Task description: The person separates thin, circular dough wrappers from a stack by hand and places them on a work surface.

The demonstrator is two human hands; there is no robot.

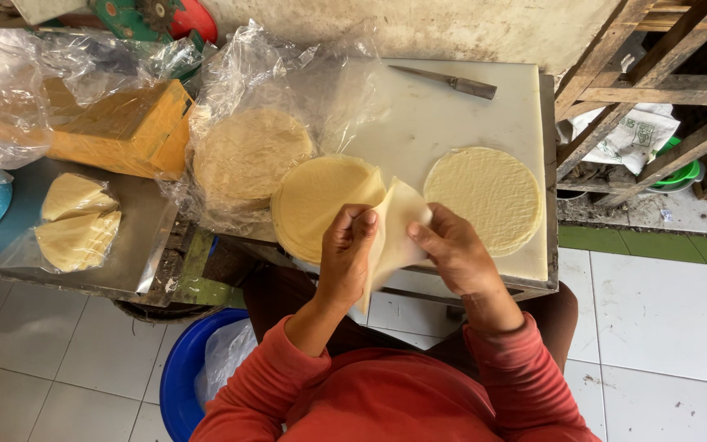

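Red sleeves (pixel 386 393) fill the lower edge, cut off by the frame, so only forearms and hands show. Both hands hold 1 thin, pale yellow folded wrapper sheet (pixel 394 233) just above the near edge of the tabletop. The left hand (pixel 347 250) has its grip closed on the sheet's left fold, fingers curled over it; the right hand (pixel 452 250) pinches the right side with thumb and fingertips. The sheet's lower point is partly hidden between the hands.

Just behind it lies a round stack of pale yellow wrappers (pixel 317 200), its near edge hidden by the left hand. To the right, 1 single round wrapper (pixel 484 196) lies flat on the white cutting board (pixel 452 115), and a knife with a grey handle (pixel 448 80) rests at the board's far edge. A clear plastic bag (pixel 247 155) holds another round stack, blurred by the film. Further left are an orange block in plastic (pixel 128 127) and 2 small bagged folded wrappers (pixel 75 225) on a metal tray (pixel 145 237). A blue bucket (pixel 182 376) stands on the tiled floor, partly hidden by the left arm.
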